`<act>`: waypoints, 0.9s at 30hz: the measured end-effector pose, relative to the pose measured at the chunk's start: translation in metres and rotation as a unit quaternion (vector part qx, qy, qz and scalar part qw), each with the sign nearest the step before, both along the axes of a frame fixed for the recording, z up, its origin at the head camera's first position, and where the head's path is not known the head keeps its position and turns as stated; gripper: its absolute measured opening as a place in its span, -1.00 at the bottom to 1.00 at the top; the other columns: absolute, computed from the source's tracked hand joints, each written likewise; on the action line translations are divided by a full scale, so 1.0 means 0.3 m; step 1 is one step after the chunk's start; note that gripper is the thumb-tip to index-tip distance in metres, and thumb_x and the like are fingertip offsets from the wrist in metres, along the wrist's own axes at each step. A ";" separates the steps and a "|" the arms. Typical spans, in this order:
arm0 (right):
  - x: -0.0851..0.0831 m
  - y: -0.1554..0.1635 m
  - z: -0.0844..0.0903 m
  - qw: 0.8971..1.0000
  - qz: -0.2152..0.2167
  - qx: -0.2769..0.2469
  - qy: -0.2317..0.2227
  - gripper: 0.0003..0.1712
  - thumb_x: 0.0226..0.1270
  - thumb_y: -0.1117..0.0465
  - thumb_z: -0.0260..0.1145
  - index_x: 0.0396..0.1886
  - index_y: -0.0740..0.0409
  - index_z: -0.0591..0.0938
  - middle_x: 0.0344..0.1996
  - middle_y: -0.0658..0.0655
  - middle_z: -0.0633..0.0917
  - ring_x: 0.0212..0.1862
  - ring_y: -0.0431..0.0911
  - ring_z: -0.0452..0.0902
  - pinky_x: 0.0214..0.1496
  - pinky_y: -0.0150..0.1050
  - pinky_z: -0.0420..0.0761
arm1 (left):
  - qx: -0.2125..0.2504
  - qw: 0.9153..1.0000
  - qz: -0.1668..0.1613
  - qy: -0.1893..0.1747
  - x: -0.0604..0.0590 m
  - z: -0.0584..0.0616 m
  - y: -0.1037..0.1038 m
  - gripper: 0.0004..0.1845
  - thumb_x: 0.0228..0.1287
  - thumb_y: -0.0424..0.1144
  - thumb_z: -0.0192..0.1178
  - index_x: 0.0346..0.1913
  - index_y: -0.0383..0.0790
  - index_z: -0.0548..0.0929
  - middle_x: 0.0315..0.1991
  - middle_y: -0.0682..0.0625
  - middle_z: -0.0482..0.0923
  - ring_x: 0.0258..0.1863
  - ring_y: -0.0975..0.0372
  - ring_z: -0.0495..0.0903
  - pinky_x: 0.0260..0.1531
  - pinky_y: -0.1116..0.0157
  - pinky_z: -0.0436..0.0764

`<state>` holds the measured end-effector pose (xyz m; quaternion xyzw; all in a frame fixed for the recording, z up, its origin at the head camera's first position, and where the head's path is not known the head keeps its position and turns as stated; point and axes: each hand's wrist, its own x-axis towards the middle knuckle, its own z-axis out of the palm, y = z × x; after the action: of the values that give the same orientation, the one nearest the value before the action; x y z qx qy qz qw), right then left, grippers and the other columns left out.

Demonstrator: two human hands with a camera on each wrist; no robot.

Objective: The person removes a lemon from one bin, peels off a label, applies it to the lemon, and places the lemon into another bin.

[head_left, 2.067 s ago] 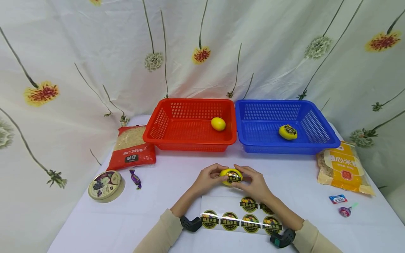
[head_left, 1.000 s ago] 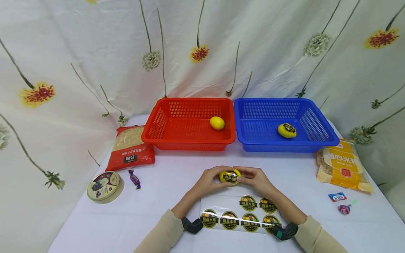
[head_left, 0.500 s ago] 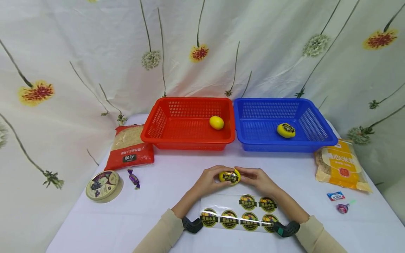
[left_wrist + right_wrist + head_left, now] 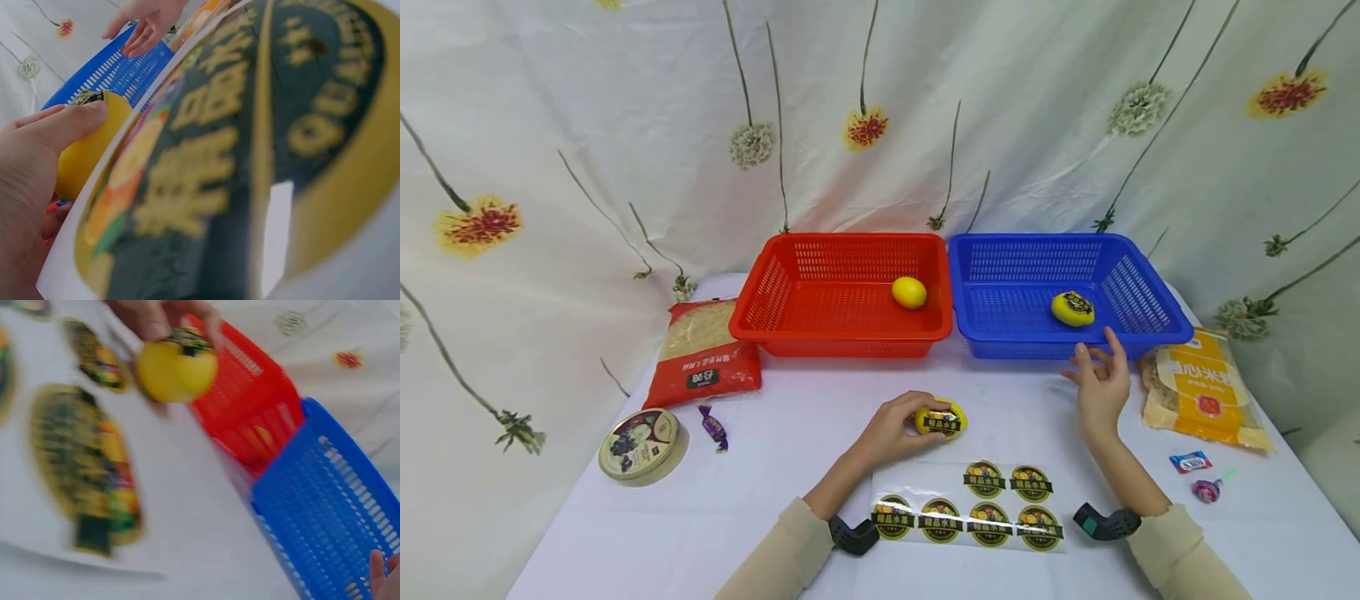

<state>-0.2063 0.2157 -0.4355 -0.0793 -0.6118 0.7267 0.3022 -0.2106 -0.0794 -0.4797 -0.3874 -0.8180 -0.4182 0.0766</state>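
My left hand [image 4: 904, 422] grips a yellow lemon [image 4: 942, 419] with a dark round sticker on it, low over the white table. In the left wrist view the thumb [image 4: 69, 125] presses on that lemon [image 4: 87, 153]. My right hand [image 4: 1099, 377] is open and holds nothing, with fingers spread just in front of the blue basket [image 4: 1138, 342]. That basket holds a stickered lemon [image 4: 1072, 308]. The red basket [image 4: 775, 329] holds a plain lemon [image 4: 909, 292]. A sticker sheet [image 4: 970, 510] lies between my forearms. The right wrist view shows the held lemon [image 4: 177, 367] blurred.
A red bag of grain [image 4: 703, 350], a round tin [image 4: 642, 442] and a purple sweet [image 4: 712, 427] lie at the left. A yellow bag [image 4: 1202, 387], a wrapped sweet [image 4: 1189, 461] and a lollipop [image 4: 1206, 490] lie at the right. A flowered curtain hangs behind the baskets.
My right hand has let go of the stickered lemon and moved right and away, up to the blue basket's front edge. The left hand still holds the lemon.
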 end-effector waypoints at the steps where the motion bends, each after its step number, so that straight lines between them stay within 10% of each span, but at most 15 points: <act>1: -0.015 0.019 0.000 1.000 -0.008 -0.018 -0.005 -0.40 0.29 0.26 0.20 0.32 0.11 0.31 -0.22 0.13 0.47 -0.27 -0.14 0.53 -0.35 -0.38 0.63 | -0.002 1.000 -0.002 0.001 0.000 0.002 0.001 -0.58 0.03 -0.11 0.38 0.01 0.04 0.60 -0.02 0.14 0.54 0.00 0.34 0.47 -0.03 0.36 0.48; 13: -0.094 0.067 -0.016 0.996 -0.071 -0.041 -0.017 -0.40 0.24 0.28 0.24 0.29 0.15 0.36 -0.37 0.07 0.44 -0.38 -0.23 0.42 -0.31 -0.50 0.58 | -0.065 0.997 -0.033 0.002 -0.039 0.113 0.047 -0.61 0.00 -0.13 0.40 -0.05 -0.01 0.62 -0.10 0.16 0.58 -0.16 0.38 0.48 -0.19 0.42 0.51; 21: -0.099 0.070 -0.029 0.996 -0.085 -0.008 -0.009 -0.43 0.25 0.26 0.25 0.28 0.13 0.39 -0.39 0.06 0.44 -0.39 -0.19 0.42 -0.32 -0.51 0.57 | 0.008 0.998 -0.061 0.003 -0.241 0.362 0.265 -0.58 0.07 -0.13 0.35 0.04 -0.06 0.59 -0.08 0.03 0.58 -0.29 0.29 0.49 -0.45 0.46 0.57; 27: -0.106 0.077 -0.036 0.996 -0.085 0.009 -0.010 -0.43 0.26 0.25 0.24 0.28 0.13 0.38 -0.38 0.07 0.43 -0.35 -0.17 0.42 -0.28 -0.50 0.58 | 0.014 1.000 -0.024 -0.004 -0.445 0.426 0.458 -0.58 0.12 -0.09 0.31 0.08 0.00 0.58 -0.02 0.05 0.56 -0.26 0.28 0.49 -0.39 0.44 0.53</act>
<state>-0.2382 0.2389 -0.4463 -0.1353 -0.6124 0.6920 0.3574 -0.3440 0.0579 -0.3519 -0.4040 -0.8029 -0.4329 0.0683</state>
